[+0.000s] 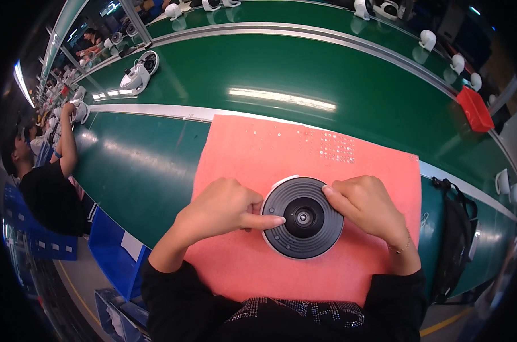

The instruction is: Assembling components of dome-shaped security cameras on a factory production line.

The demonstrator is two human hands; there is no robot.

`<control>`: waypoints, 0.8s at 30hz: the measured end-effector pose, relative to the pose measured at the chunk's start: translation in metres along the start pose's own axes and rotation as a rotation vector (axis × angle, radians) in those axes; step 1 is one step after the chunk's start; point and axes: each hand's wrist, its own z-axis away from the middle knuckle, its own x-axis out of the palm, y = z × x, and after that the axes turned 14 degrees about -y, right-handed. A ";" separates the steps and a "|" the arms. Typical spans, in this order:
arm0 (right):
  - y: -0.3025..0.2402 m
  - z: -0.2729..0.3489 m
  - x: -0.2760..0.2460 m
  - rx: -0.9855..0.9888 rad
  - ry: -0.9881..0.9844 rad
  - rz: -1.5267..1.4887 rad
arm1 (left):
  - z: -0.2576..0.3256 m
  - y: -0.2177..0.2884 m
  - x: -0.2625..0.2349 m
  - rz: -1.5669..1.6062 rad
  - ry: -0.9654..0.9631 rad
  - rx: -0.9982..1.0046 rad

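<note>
A round dark grey disc with a lens-like centre and a white rim lies on a pink foam mat. My left hand rests at the disc's left edge, its index finger stretched onto the grey face. My right hand presses the disc's upper right edge with thumb and fingertips. Both hands touch the disc from opposite sides. Several tiny silvery screws are scattered on the far part of the mat.
The mat lies on a green conveyor bench with metal rails. A white device stands on the belt at far left, more white parts along the far edge. A red bin sits at right, a black bag beside me. A person works at left.
</note>
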 end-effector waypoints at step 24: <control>-0.029 -0.007 0.014 -0.105 0.130 -0.338 | 0.001 0.000 -0.012 -0.240 -0.066 -0.099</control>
